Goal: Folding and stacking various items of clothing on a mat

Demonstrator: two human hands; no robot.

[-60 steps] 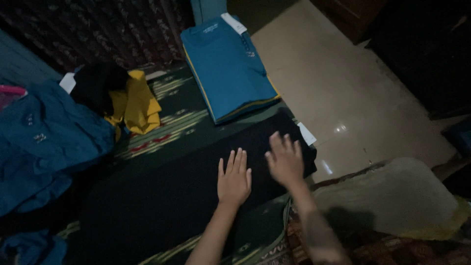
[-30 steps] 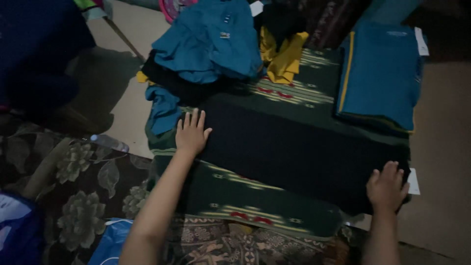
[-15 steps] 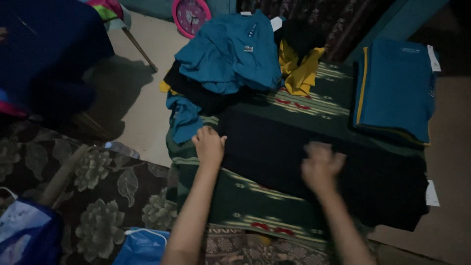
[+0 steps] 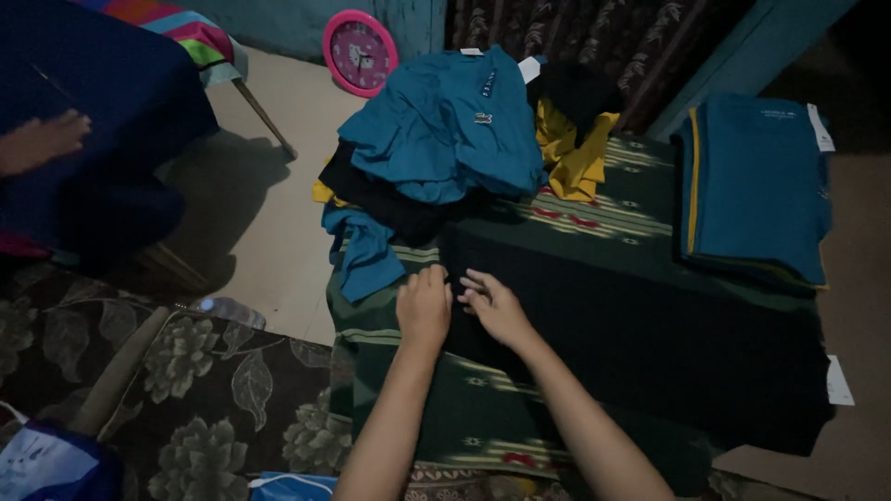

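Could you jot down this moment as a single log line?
left hand: on black garment left edge | right hand: beside it, same edge | garment: flat on green mat

Left hand (image 4: 424,306), right hand (image 4: 497,308), side by side, seemingly pinching

we see a pale tiled floor (image 4: 264,227) that carries a dark green woven mat with striped bands (image 4: 464,417). on the mat lies a flat black garment (image 4: 650,315), a neat stack of folded teal shirts (image 4: 756,186) at its far right corner, and a loose heap of teal, black and yellow clothes (image 4: 445,153) at its far left. a brown floral rug (image 4: 195,390) adjoins the mat's left edge, and a round pink clock (image 4: 359,53) stands on the floor.
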